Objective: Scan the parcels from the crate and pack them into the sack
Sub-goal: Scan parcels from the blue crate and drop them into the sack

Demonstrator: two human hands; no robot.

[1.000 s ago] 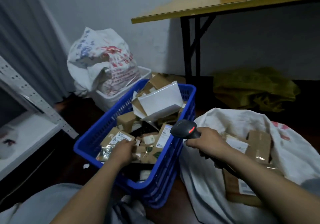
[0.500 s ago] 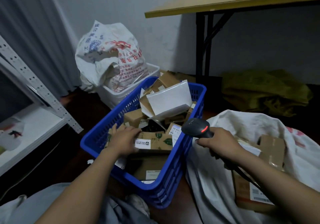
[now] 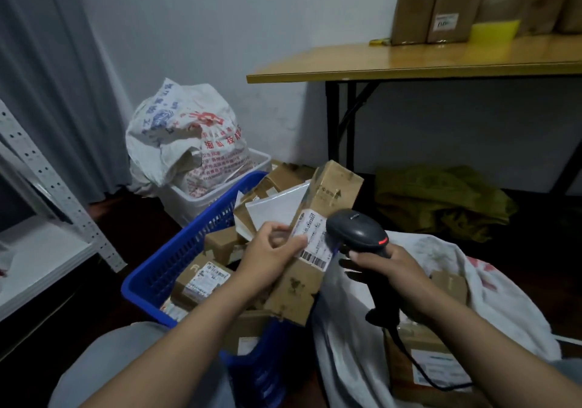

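My left hand (image 3: 271, 255) grips a long brown cardboard parcel (image 3: 299, 291) with a white barcode label, held tilted above the right rim of the blue crate (image 3: 176, 256). My right hand (image 3: 389, 267) holds a black barcode scanner (image 3: 356, 228), its head right beside the parcel's label. Its cord trails down over the white sack (image 3: 504, 300), which lies open at the lower right with boxed parcels inside. The crate holds several more cardboard parcels and a white envelope (image 3: 274, 207).
A white printed bag (image 3: 185, 136) sits in a white bin (image 3: 201, 199) behind the crate. A yellow-topped folding table (image 3: 409, 61) carries cardboard boxes at the upper right. A green sack (image 3: 441, 199) lies under it. A white metal shelf (image 3: 41, 250) stands at the left.
My left hand has lifted the long parcel out of the crate and turned its label up. My right hand brought the scanner in close to the label. The view has tilted upward.
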